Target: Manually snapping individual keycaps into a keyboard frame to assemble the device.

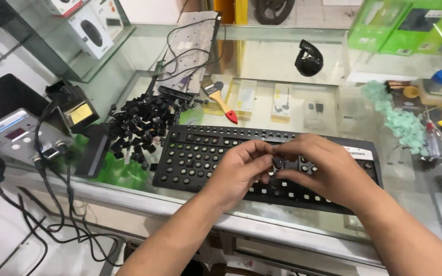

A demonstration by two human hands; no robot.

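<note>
My left hand [239, 171] and right hand [323, 166] meet over the stripped black keyboard [205, 153] at the tabletop's [282, 61] front edge, fingertips of both pinched on one black keycap [278, 162]. Loose keycaps [139, 125] lie heaped toward the left edge.
</note>
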